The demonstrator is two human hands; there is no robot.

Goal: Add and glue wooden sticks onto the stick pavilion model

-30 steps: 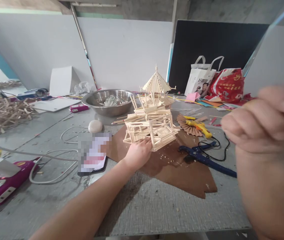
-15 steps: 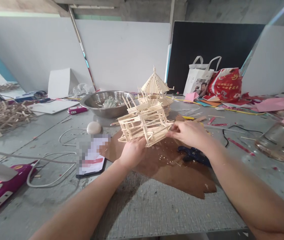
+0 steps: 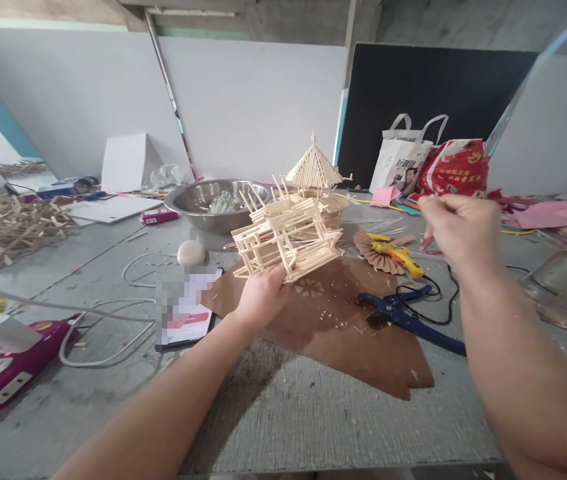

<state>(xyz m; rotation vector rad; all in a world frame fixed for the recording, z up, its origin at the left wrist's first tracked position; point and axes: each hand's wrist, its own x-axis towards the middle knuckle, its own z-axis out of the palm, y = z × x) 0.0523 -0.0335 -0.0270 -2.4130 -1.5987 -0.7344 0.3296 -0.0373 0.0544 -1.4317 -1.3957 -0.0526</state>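
Note:
A small house frame (image 3: 288,240) built of thin pale wooden sticks is held up, tilted, with my left hand (image 3: 262,293) gripping its lower front edge. Behind it rises a stick pavilion with a pointed roof (image 3: 314,167), partly covered by the frame. My right hand (image 3: 463,230) is raised to the right, away from the frame, its fingers curled together; what they hold, if anything, I cannot make out. Below that hand lie blue-handled cutters (image 3: 403,320) and a yellow glue gun (image 3: 403,259), which rests by a pleated brown fan shape (image 3: 370,252).
Under the frame lies a brown sheet (image 3: 353,353) with small wood scraps. A phone (image 3: 188,310), a cable and a purple power strip (image 3: 18,373) are on the left. Farther back stand a steel bowl (image 3: 188,203) and bags (image 3: 456,170); a glass jar (image 3: 558,293) is at right.
My right hand has left the stick frame and moved up and right, uncovering the glue gun and more of the cutters. My left hand keeps its hold on the frame.

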